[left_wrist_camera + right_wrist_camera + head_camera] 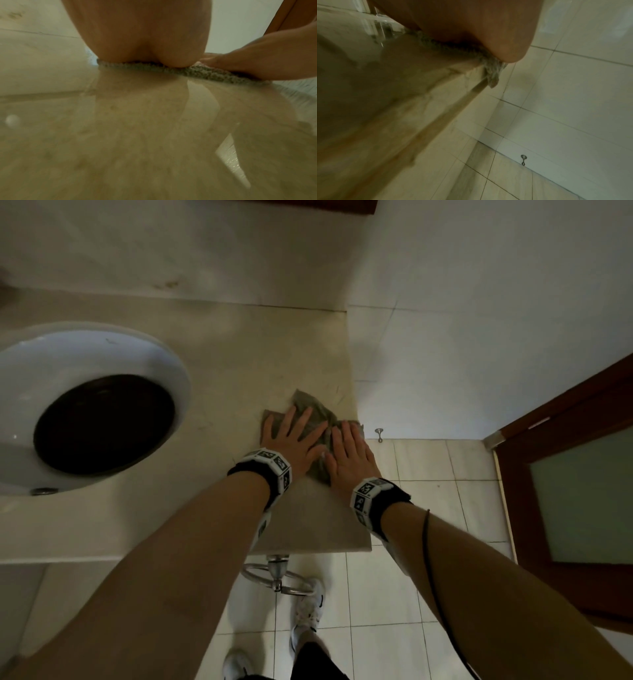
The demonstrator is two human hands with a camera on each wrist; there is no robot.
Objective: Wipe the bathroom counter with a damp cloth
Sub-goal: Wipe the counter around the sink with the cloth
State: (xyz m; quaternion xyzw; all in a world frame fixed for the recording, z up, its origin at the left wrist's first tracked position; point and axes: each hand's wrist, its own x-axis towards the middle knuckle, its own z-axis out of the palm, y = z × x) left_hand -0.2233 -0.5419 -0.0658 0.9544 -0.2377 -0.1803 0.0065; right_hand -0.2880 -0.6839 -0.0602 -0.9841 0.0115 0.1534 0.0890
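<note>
A grey-green cloth (317, 412) lies crumpled on the beige counter (239, 364) near its right end. My left hand (294, 436) lies flat on the cloth's left part with straight, spread fingers. My right hand (349, 451) presses flat on its right part, beside the counter's right edge. In the left wrist view the heel of my left hand (142, 40) sits on the cloth (202, 72) and the wet counter (137, 128) shines below. In the right wrist view the cloth (489, 70) hangs a little over the counter's edge under my right hand (479, 27).
A white basin (102, 350) with a dark bowl is sunk into the counter at left. White tiled wall stands behind and to the right. A brown door (579, 474) is at far right, a metal doorstop (379, 434) on the wall, a stool ring (274, 575) below.
</note>
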